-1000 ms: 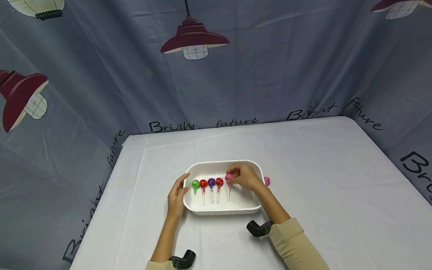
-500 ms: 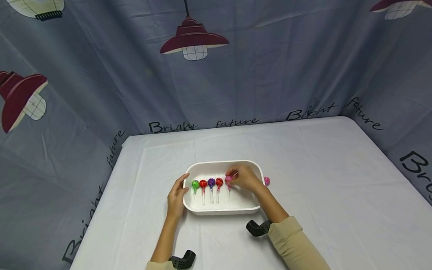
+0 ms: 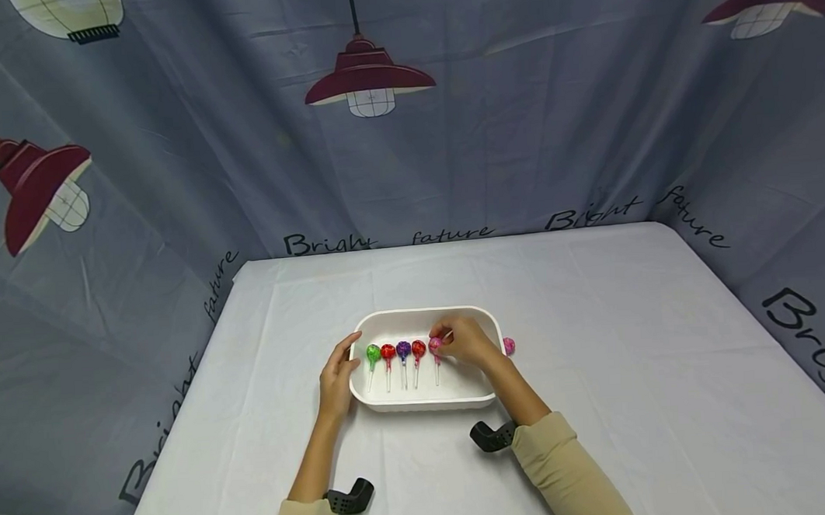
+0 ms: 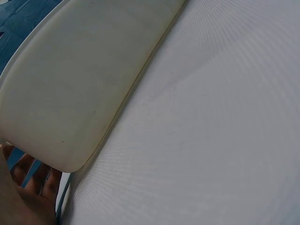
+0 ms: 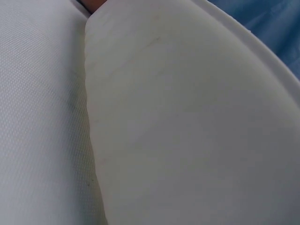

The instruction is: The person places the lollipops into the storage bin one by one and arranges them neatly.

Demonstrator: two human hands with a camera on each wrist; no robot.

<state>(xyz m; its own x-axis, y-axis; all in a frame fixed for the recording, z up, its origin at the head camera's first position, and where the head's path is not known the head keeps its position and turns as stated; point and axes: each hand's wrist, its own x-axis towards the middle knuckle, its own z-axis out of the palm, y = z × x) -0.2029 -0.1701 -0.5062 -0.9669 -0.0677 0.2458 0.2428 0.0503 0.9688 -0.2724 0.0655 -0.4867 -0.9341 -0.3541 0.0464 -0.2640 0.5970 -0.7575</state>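
Note:
A white tray point(image 3: 430, 403) stands on the table with a row of upright-laid lollipops in it. From the left these are a green lollipop point(image 3: 373, 353), a red lollipop point(image 3: 388, 352), a purple lollipop point(image 3: 403, 349) and another red lollipop point(image 3: 419, 349). My right hand point(image 3: 467, 340) pinches the head of a pink lollipop point(image 3: 436, 344) at the row's right end, its stick pointing toward me. At the tray's left end, my left hand point(image 3: 335, 382) holds the rim. In the left wrist view, fingers point(image 4: 49, 185) show against the tray's outer wall point(image 4: 70, 93); the right wrist view shows mostly tray wall point(image 5: 187, 117).
Just beyond the tray's right end lies another pink lollipop point(image 3: 509, 346), partly hidden by the rim. A white cloth covers the table point(image 3: 634, 339). Grey curtains point(image 3: 518, 127) printed with lamps hang behind and at the sides.
The hands, tray and lollipops stay almost in place. My right hand shifts very slightly left with the pink lollipop; the head view tilts a touch.

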